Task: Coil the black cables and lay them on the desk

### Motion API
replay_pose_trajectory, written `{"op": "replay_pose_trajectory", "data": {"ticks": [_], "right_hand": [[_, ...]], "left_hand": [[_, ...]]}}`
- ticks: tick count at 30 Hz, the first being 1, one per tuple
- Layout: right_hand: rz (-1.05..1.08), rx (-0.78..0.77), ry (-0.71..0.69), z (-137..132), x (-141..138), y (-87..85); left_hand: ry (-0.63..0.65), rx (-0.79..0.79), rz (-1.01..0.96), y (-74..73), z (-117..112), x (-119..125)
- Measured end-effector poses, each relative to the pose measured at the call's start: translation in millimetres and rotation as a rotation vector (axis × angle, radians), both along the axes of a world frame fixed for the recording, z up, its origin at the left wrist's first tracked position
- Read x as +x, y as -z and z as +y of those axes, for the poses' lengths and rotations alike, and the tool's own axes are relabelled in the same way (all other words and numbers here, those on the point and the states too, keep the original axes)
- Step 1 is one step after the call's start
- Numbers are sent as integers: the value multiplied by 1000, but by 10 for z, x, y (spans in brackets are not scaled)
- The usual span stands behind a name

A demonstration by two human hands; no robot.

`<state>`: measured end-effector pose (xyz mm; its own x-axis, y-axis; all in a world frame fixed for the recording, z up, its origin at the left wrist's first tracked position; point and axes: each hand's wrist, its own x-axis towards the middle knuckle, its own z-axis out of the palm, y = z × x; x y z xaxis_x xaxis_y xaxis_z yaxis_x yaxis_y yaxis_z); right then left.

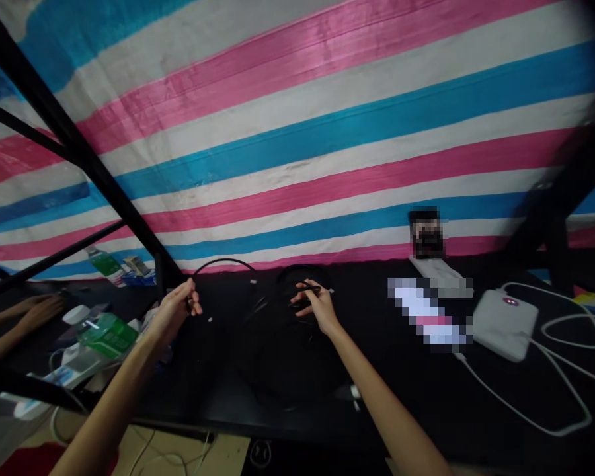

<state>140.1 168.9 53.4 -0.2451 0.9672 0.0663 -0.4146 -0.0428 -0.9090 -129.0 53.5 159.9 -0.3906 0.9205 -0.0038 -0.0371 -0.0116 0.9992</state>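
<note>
A thin black cable (223,260) arcs up from my left hand (177,305) and runs along the back of the black table. The fingers of that hand are closed around it. At the middle of the table, my right hand (320,308) pinches a dark strand that looks like part of the same cable. More dark loops lie around and below this hand, hard to make out against the black tabletop (213,383). Small white scraps are scattered near both hands.
To the right are a white power bank (504,325) with white cables and a blurred-out phone-like screen (421,311). At left stand a green-liquid bottle (106,334), a white power strip (59,378) and black frame bars (79,152). Another person's hands (42,314) rest farther left. Striped sheeting (297,158) hangs behind.
</note>
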Motion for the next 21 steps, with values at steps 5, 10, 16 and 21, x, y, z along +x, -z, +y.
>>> {"op": "replay_pose_trajectory", "data": {"ticks": [5,10,16,21], "right_hand": [[-55,36,-19,39,91,25],[-63,26,-36,49,202,57],[78,-52,152,139,329,64],[137,-61,352,204,540,74]], "left_hand": [[-248,232,-76,-113,-139,-194],[-387,384,-15,-474,-295,-299],[-593,419,114,-649,-420,-419],[-833,468,193,-661,-543,-550]]}}
